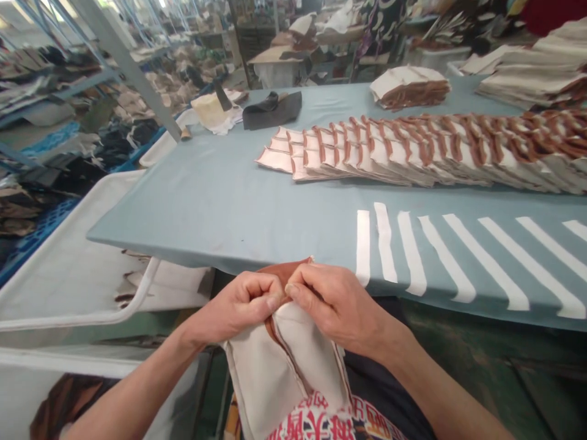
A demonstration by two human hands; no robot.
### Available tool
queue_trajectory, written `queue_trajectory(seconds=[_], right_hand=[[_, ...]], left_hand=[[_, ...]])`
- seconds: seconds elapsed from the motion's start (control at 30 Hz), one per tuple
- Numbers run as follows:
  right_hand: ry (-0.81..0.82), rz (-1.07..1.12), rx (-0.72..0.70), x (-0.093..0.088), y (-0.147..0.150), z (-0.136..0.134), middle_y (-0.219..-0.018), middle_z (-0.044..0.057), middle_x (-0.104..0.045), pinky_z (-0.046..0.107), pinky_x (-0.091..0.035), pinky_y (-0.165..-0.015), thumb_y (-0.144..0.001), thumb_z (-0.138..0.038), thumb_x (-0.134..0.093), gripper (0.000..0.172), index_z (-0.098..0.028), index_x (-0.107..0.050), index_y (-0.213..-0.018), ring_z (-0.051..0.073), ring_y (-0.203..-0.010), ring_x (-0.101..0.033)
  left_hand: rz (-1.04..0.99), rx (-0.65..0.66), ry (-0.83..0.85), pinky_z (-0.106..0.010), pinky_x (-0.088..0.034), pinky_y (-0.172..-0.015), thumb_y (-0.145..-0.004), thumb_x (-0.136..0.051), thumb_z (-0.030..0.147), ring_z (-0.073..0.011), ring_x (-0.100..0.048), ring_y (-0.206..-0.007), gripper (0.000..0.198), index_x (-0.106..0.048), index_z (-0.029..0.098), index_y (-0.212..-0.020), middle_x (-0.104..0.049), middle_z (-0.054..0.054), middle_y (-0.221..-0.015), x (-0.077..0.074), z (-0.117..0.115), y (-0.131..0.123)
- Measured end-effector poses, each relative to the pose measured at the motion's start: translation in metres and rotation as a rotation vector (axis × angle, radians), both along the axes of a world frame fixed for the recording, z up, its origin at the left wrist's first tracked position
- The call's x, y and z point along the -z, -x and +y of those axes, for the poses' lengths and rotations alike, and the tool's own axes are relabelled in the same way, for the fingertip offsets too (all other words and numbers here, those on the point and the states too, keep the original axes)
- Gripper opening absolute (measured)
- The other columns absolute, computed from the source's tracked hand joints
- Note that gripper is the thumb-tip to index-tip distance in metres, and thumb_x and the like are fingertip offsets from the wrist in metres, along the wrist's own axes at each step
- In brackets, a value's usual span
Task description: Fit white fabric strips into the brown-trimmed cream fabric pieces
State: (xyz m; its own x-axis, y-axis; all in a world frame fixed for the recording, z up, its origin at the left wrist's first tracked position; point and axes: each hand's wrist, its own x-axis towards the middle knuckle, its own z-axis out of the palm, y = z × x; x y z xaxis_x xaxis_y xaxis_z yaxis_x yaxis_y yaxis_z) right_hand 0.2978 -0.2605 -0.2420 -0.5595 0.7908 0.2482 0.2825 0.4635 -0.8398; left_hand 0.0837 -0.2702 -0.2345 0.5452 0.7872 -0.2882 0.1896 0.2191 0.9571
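Observation:
A sewn cream piece with brown lining [261, 373] hangs over the front of my body, below the table edge. My left hand [250, 299] is closed in a pinch on its upper edge, beside the middle seam. Close against it, my right hand [332, 299] pinches the same edge, thumb and forefinger pressed together. The fingertips of both hands nearly meet at the seam. A brown flap [287, 267] shows just beyond my fingers. White strips [386, 241], several in a row, lie on the table to the right, their lower ends reaching its front edge.
Across the blue-grey table [197, 201] runs a long overlapping row of cream and brown pieces [389, 150]. Behind it stands a small stack [410, 85], with a taller pile [541, 67] at right. Black material [273, 110] lies at the back. A white bin [68, 269] adjoins the left edge.

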Motion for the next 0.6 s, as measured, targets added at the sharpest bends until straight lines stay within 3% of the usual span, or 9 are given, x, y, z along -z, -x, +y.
queue_trajectory(seconds=[0.23,0.33,0.5,0.6], right_hand=[[-0.080,-0.048,0.030,0.034,0.014,0.033,-0.069,-0.001,-0.055,0.030,-0.036,-0.067,-0.109,-0.024,-0.043,0.033,-0.021,-0.049,-0.076,0.016,-0.067,-0.050],[-0.135,-0.071,0.062,0.040,0.016,0.048,-0.069,0.000,-0.058,0.031,-0.038,-0.068,-0.110,-0.023,-0.040,0.036,-0.020,-0.054,-0.077,0.016,-0.068,-0.053],[-0.102,-0.079,0.129,0.043,0.016,0.076,-0.066,0.000,-0.058,0.031,-0.036,-0.059,-0.113,-0.025,-0.033,0.045,-0.020,-0.055,-0.074,0.015,-0.065,-0.053],[-0.039,0.056,0.154,0.038,0.017,0.092,-0.064,-0.001,-0.059,0.029,-0.039,-0.058,-0.113,-0.028,-0.034,0.044,-0.021,-0.053,-0.074,0.014,-0.062,-0.051]], left_hand=[[0.101,0.026,0.004,-0.021,-0.026,-0.054,-0.093,-0.067,0.039,-0.0088,-0.032,-0.059,0.038,-0.045,0.019,-0.069,-0.042,0.007,-0.064,0.023,0.039,0.019],[0.132,0.089,0.002,-0.021,-0.025,-0.051,-0.094,-0.064,0.033,-0.0084,-0.032,-0.056,0.040,-0.037,0.021,-0.066,-0.037,0.008,-0.061,0.026,0.057,0.019],[0.298,0.157,-0.174,-0.024,-0.024,-0.051,-0.093,-0.047,0.013,-0.0086,-0.027,-0.052,0.036,-0.024,0.022,-0.067,-0.025,0.008,-0.058,0.013,0.080,0.006],[0.276,0.172,-0.203,-0.024,-0.027,-0.053,-0.100,-0.044,0.019,-0.0093,-0.030,-0.052,0.037,-0.023,0.022,-0.069,-0.024,0.008,-0.058,-0.005,0.095,0.001]])
